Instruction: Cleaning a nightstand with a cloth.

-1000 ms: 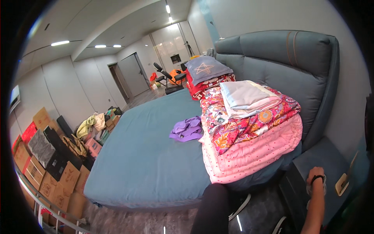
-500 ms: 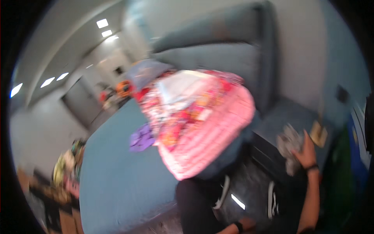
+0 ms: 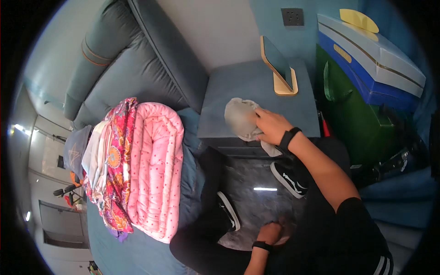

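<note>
Since the earlier frames the view has swung from the whole bed down to the bedside stand, and the right hand [image 3: 270, 126], which was resting near the stand's front edge with a crumpled cloth, now lies on top of the stand with the cloth pressed under it.

The grey cloth [image 3: 240, 118] sits bunched on the blue-grey bedside stand [image 3: 238, 87], near its front edge, with one corner hanging over the front. Behind it, toward the wall, a tablet on a wooden holder [image 3: 279, 68] stands tilted, well apart from the cloth. A wall socket [image 3: 292, 16] is above it. To the right of the stand are a green bin [image 3: 353, 110] and a blue and white box [image 3: 371, 59]. To the left lies the bed with a rolled pink quilt [image 3: 156, 169] and a stack of patterned blankets [image 3: 114, 165] beside it, against the padded headboard [image 3: 133, 68]. Nothing stands between the hand and the cloth.

The right hand is palm down, fingers spread and curled over the cloth's right side, gripping it loosely; a black watch circles the wrist, and the forearm reaches up from the lower right. The left hand [image 3: 270, 233] is low by the knee above the dark floor [image 3: 256, 183]; its fingers seem curled, but I cannot tell whether it holds anything.
</note>
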{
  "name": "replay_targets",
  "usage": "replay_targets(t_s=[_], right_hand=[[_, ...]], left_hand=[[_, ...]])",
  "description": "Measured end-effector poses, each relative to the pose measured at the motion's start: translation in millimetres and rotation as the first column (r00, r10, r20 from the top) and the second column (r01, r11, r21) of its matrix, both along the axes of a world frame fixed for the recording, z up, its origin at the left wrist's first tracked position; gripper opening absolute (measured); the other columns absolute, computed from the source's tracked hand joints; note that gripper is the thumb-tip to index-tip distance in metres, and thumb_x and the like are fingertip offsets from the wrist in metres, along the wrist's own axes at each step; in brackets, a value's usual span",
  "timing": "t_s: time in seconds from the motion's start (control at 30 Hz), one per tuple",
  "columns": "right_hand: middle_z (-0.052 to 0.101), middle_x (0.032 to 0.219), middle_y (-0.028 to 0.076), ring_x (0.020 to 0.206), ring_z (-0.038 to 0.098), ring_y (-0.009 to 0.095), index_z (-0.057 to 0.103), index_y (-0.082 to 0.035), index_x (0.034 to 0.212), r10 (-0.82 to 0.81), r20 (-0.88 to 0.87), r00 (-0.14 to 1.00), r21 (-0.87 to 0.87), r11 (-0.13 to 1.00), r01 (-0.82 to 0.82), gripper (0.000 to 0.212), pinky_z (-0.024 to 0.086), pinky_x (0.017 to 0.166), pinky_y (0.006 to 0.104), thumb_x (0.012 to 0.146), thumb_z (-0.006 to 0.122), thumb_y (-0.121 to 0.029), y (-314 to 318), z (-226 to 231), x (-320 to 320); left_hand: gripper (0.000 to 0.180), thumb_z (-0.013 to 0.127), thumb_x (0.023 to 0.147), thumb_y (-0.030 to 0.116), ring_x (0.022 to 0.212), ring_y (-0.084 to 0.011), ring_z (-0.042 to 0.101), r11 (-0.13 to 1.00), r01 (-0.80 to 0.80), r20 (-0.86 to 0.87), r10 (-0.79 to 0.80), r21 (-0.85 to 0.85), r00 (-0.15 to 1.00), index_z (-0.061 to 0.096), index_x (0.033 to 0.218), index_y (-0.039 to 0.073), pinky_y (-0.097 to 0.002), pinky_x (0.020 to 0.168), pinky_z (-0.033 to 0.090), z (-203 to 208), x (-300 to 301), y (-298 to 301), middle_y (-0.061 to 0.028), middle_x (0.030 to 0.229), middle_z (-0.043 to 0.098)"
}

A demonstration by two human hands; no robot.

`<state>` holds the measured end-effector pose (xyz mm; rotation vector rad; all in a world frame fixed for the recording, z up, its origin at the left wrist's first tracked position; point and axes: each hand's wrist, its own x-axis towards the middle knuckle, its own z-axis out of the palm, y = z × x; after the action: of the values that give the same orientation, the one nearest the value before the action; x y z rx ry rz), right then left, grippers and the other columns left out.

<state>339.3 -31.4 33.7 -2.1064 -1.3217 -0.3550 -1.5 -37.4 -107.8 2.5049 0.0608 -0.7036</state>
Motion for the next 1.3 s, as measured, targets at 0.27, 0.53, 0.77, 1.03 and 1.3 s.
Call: replay_targets(t_s=[0.27,0.53,0.77,1.03,1.3], right_hand=[[0.054,0.098,0.017,0.092,0.056,0.038,0.053,-0.002,0.100,-0.122,-0.235,0.964,0.164,0.973,0.163,0.025,0.046,0.079,0.0433,0.076,0.053,0.004,11.5,35.8,35.5],[0.052,0.106,0.016,0.095,0.055,0.036,0.054,-0.003,0.097,-0.185,-0.065,0.981,0.302,0.933,0.196,0.026,0.046,0.084,0.0434,0.073,0.063,-0.001,-3.4,40.9,33.0],[0.052,0.127,0.014,0.114,0.051,0.035,0.058,-0.009,0.111,-0.251,0.061,0.966,0.126,0.962,0.242,0.046,0.045,0.092,0.0446,0.071,0.075,-0.026,2.9,48.7,17.3],[0.049,0.134,0.018,0.124,0.045,0.041,0.048,-0.019,0.134,-0.005,-0.114,0.993,-0.304,0.952,-0.030,0.062,0.038,0.105,0.0466,0.078,0.071,-0.030,6.5,-8.6,43.3],[0.039,0.145,0.019,0.129,0.039,0.046,0.040,-0.024,0.142,-0.099,0.011,0.995,-0.419,0.903,0.094,0.071,0.038,0.105,0.0493,0.080,0.068,-0.041,7.5,-4.0,31.6]], left_hand=[[0.029,0.048,0.094,0.022,0.090,-0.0365,0.065,1.000,0.001,-0.137,-0.002,-0.002,0.991,0.061,0.117,0.010,-0.0450,0.077,0.052,27.3,5.6,11.8,-0.0189,0.101,0.067],[0.025,0.051,0.089,0.020,0.082,-0.0378,0.066,0.996,0.001,0.070,0.005,-0.084,0.998,0.059,0.110,0.011,-0.0475,0.072,0.052,6.9,-1.2,10.4,-0.0180,0.084,0.068],[0.021,0.054,0.089,0.022,0.084,-0.0373,0.066,0.999,-0.023,0.009,0.023,-0.030,1.000,0.060,0.106,0.011,-0.0469,0.072,0.052,7.3,-0.1,7.8,-0.0183,0.089,0.068],[0.023,0.052,0.090,0.022,0.086,-0.0369,0.066,0.997,-0.070,-0.072,0.068,-0.027,0.995,0.062,0.108,0.013,-0.0481,0.074,0.052,18.6,-0.2,13.2,-0.0169,0.093,0.068],[0.028,0.049,0.092,0.022,0.089,-0.0362,0.066,0.999,-0.032,-0.097,0.030,-0.010,0.995,0.061,0.113,0.008,-0.0464,0.075,0.052,-16.4,-14.9,15.5,-0.0189,0.096,0.068]])
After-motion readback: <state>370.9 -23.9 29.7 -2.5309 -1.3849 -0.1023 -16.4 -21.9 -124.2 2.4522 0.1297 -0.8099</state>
